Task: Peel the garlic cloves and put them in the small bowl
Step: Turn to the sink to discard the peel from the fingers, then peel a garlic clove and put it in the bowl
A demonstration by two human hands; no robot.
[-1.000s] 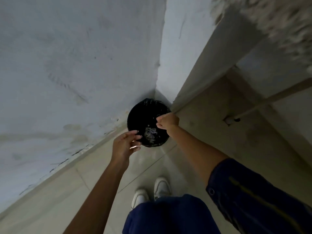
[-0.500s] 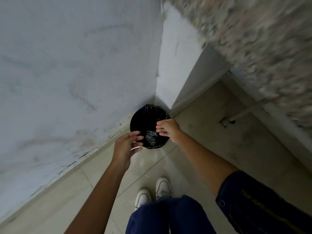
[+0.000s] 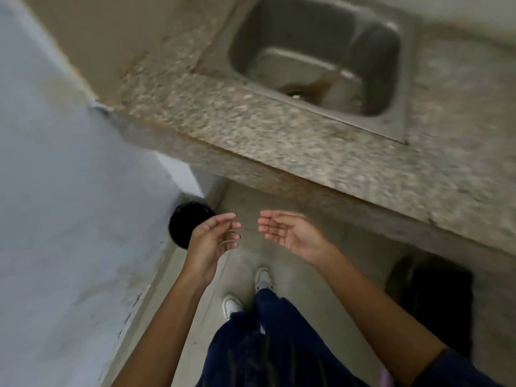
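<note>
I judge I'm between cloves: my left hand [image 3: 213, 241] and right hand [image 3: 290, 233] hang relaxed and empty beside the black bin [image 3: 185, 223], with no garlic in view to fetch next.

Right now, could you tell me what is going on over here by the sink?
A person stands at the granite counter beside the steel sink. Both hands are held out over the floor, fingers relaxed, holding nothing: the left hand in front of a black bin in the corner, the right hand palm up. No garlic or small bowl is in view, so peeling is not under way at this moment.
</note>
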